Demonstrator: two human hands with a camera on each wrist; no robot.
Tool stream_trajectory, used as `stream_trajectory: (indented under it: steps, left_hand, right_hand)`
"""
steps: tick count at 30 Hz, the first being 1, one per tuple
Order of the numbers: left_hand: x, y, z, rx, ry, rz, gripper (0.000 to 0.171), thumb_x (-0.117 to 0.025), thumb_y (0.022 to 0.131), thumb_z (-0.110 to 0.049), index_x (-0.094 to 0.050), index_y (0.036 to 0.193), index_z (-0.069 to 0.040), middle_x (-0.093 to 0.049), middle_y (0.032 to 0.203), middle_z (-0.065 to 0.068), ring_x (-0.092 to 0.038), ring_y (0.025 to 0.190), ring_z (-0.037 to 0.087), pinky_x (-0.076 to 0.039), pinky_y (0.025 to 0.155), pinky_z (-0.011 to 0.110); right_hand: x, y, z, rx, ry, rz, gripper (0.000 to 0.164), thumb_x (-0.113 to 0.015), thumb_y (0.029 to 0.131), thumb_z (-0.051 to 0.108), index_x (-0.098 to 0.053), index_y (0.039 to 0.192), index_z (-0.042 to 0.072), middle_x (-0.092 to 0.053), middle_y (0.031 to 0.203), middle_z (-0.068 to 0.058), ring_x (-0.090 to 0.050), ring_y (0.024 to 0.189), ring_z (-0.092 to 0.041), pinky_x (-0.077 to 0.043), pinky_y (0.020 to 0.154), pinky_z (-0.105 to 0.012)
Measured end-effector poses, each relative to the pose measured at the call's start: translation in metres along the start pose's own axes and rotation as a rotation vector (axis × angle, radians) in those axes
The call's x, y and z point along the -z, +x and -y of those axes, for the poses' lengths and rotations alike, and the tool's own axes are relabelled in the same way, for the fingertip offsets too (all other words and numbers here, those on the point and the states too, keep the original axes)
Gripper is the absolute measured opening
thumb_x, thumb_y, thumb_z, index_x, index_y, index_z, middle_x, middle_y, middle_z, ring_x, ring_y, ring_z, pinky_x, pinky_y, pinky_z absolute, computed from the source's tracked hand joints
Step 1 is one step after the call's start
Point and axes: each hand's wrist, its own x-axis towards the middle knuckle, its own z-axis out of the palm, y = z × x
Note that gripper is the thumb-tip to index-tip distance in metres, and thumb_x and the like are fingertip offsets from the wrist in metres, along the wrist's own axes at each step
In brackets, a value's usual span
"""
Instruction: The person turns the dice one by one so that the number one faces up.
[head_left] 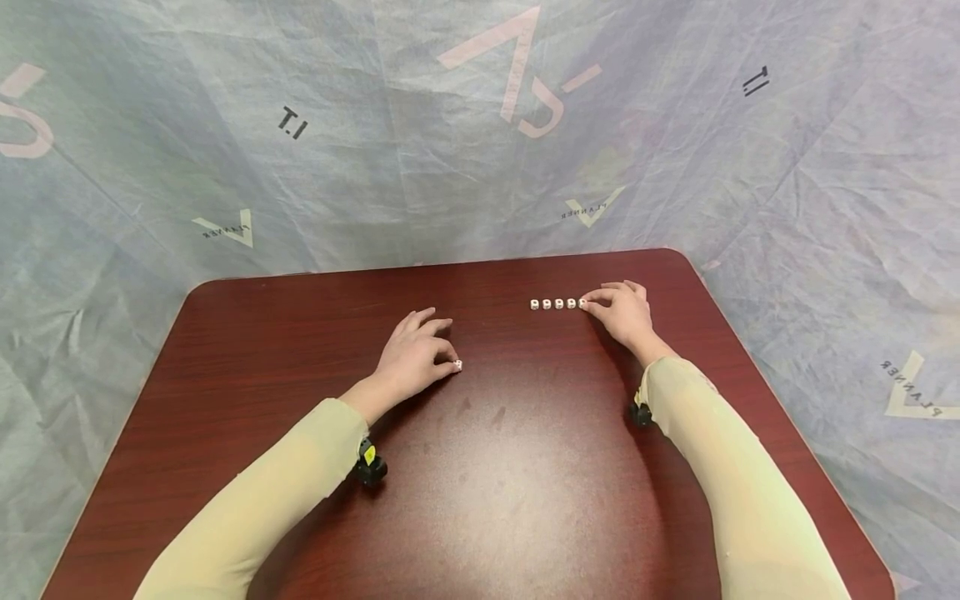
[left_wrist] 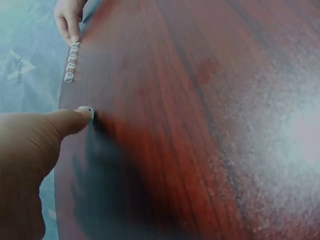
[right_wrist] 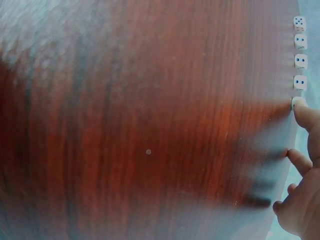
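My left hand (head_left: pixel 411 357) pinches a small white die (head_left: pixel 459 365) between thumb and index finger, low over the table, with the other fingers spread. In the left wrist view the thumb covers most of that die. Farther back and to the right, several white dice (head_left: pixel 558 304) stand in a straight row. At the right end of this row my right hand (head_left: pixel 621 312) pinches the last die (head_left: pixel 582 304) by its thumb and a finger. Blue pips show on the neighbouring dice (right_wrist: pixel 300 82) in the right wrist view; the thumb partly hides the end die.
The dark red wooden table (head_left: pixel 495 483) has rounded far corners, and its back edge runs just behind the row. A grey printed cloth (head_left: pixel 397 150) hangs behind and beside it. A small black camera (head_left: pixel 371 467) sits on my left wrist.
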Motion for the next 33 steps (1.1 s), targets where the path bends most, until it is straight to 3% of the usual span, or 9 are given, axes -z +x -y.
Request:
stream_trajectory:
  steps: [2, 7, 10, 12, 20, 33]
  left_hand:
    - [0.0, -0.001, 0.003, 0.054, -0.139, -0.012, 0.014, -0.077, 0.091, -0.045, -0.081, 0.093, -0.032, -0.051, 0.153, 0.006, -0.023, 0.152, 0.033, -0.015, 0.124, 0.055]
    - [0.002, -0.003, 0.007, 0.202, -0.624, -0.087, 0.019, -0.078, 0.09, -0.047, -0.081, 0.1, -0.031, -0.046, 0.156, 0.001, -0.015, 0.154, 0.03, -0.015, 0.121, 0.061]
    - [0.002, -0.006, 0.009, 0.256, -0.787, -0.138, 0.022, -0.079, 0.089, -0.048, -0.081, 0.102, -0.03, -0.044, 0.158, -0.003, -0.01, 0.155, 0.028, -0.013, 0.121, 0.062]
    - [0.0, -0.009, 0.01, 0.274, -0.788, -0.162, 0.022, -0.079, 0.089, -0.047, -0.082, 0.102, -0.029, -0.043, 0.158, -0.003, -0.009, 0.155, 0.027, -0.011, 0.121, 0.063]
    - [-0.011, -0.016, 0.015, 0.288, -0.5, -0.178, 0.014, -0.082, 0.088, -0.04, -0.083, 0.093, -0.028, -0.047, 0.156, 0.01, -0.015, 0.153, 0.037, 0.001, 0.122, 0.062]
    - [-0.017, -0.017, 0.02, 0.282, -0.376, -0.131, 0.013, -0.08, 0.09, -0.042, -0.082, 0.095, -0.03, -0.046, 0.157, 0.008, -0.017, 0.153, 0.036, -0.006, 0.123, 0.06]
  right_hand:
    - [0.0, 0.0, 0.0, -0.001, 0.001, -0.002, 0.025, -0.069, 0.1, 0.03, -0.078, 0.115, 0.012, -0.054, 0.145, -0.022, -0.019, 0.147, -0.049, -0.019, 0.111, -0.075]
    - [-0.001, 0.0, 0.0, -0.002, -0.005, -0.005, 0.025, -0.069, 0.1, 0.031, -0.078, 0.115, 0.013, -0.054, 0.145, -0.022, -0.019, 0.147, -0.049, -0.018, 0.112, -0.074]
    - [-0.001, -0.001, -0.001, 0.001, -0.005, -0.008, 0.025, -0.069, 0.1, 0.03, -0.078, 0.115, 0.013, -0.054, 0.145, -0.022, -0.018, 0.147, -0.049, -0.017, 0.113, -0.073]
    - [-0.001, -0.001, -0.001, 0.003, -0.004, -0.01, 0.025, -0.069, 0.1, 0.03, -0.078, 0.115, 0.012, -0.054, 0.144, -0.022, -0.019, 0.147, -0.049, -0.017, 0.114, -0.072]
    - [-0.001, -0.001, 0.0, 0.007, -0.011, -0.005, 0.026, -0.068, 0.101, 0.031, -0.078, 0.116, 0.012, -0.054, 0.145, -0.023, -0.019, 0.147, -0.05, -0.018, 0.112, -0.074]
    - [-0.001, 0.0, -0.001, 0.011, -0.014, -0.011, 0.024, -0.069, 0.1, 0.03, -0.079, 0.114, 0.012, -0.055, 0.144, -0.023, -0.02, 0.147, -0.05, -0.019, 0.112, -0.074]
